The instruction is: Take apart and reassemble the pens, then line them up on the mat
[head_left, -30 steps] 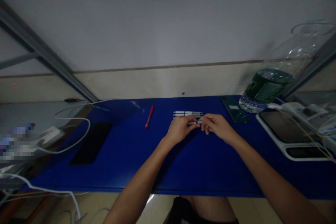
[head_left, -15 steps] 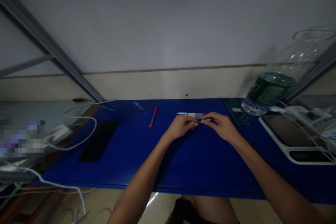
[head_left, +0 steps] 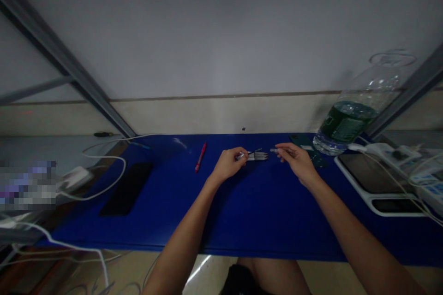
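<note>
Near the middle of the blue table (head_left: 166, 221), my left hand (head_left: 231, 162) is closed on a pen (head_left: 255, 151) whose thin dark end points right. Just under and beside it lie several white-grey pens (head_left: 259, 156) side by side. A short gap to the right, my right hand (head_left: 296, 159) pinches a small clear grey piece (head_left: 274, 150), apart from the pen; it looks like a pen's front part or cap. Left of my left hand lies a red pen (head_left: 200, 157).
Black phone (head_left: 127, 189) at the left; green phone (head_left: 306, 142) behind my right hand. A large water bottle (head_left: 349, 120), a white-framed device (head_left: 380, 177) and a power strip with cables (head_left: 387, 154) stand right. White cable (head_left: 122, 166) at the left; blue pen (head_left: 140, 145) near the back.
My hands, together on one pen before, have moved apart. My right hand now holds a small piece away from the pen in my left hand. The view has shifted slightly.
</note>
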Demonstrator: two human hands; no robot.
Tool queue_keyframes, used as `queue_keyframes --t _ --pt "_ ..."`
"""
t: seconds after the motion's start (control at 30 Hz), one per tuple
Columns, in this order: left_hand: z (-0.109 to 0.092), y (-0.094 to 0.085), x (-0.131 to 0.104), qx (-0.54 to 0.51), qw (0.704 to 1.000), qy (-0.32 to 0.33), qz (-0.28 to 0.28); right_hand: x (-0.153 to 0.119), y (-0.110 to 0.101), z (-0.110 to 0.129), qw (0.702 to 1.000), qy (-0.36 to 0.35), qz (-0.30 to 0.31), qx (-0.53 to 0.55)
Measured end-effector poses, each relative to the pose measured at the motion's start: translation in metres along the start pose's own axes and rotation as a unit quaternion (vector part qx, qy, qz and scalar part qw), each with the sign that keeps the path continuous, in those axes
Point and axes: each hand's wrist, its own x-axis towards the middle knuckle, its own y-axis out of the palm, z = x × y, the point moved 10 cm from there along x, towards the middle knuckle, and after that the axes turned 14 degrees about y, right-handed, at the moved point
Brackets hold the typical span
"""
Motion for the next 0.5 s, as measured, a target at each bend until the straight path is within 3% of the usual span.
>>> queue_keyframes --t 0.1,0.23,0.3,0.4,0.5 --pt "0.007 -0.005 0.0 -0.037 0.997 -0.02 -0.057 0.003 0.0 -0.007 0.999 0.001 -0.001 -0.051" --pt "0.02 0.006 -0.002 -0.191 0.972 -0.076 -0.114 -0.004 0.028 -0.008 0.978 -0.034 0.08 -0.188" --pt "0.024 0.014 -0.002 -0.232 0.961 -0.09 -0.123 -0.009 0.038 -0.002 0.965 -0.073 0.093 -0.234" --pt "0.019 0.012 -0.002 -0.167 0.977 -0.058 -0.119 -0.016 0.042 0.011 0.953 -0.126 0.078 -0.263" --pt "0.003 0.008 -0.003 -0.029 0.996 -0.005 -0.085 -0.016 0.034 0.016 0.96 -0.117 0.042 -0.253"
